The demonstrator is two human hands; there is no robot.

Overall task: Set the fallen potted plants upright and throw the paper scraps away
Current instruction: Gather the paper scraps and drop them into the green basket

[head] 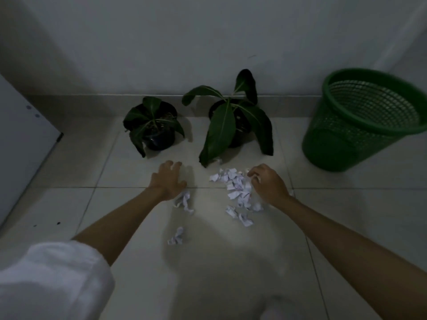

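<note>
The crumpled white paper scraps are pinched by the curled right hand; the left hand is spread, holding nothing.

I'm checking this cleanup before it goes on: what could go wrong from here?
1. The right plant's long leaf hangs over the scraps, so the right hand may snag it and tip the pot.
2. The stray scrap lies apart from the pile and may be missed.
3. The bin stands off to the right, so loose scraps could drop on the way.
</note>
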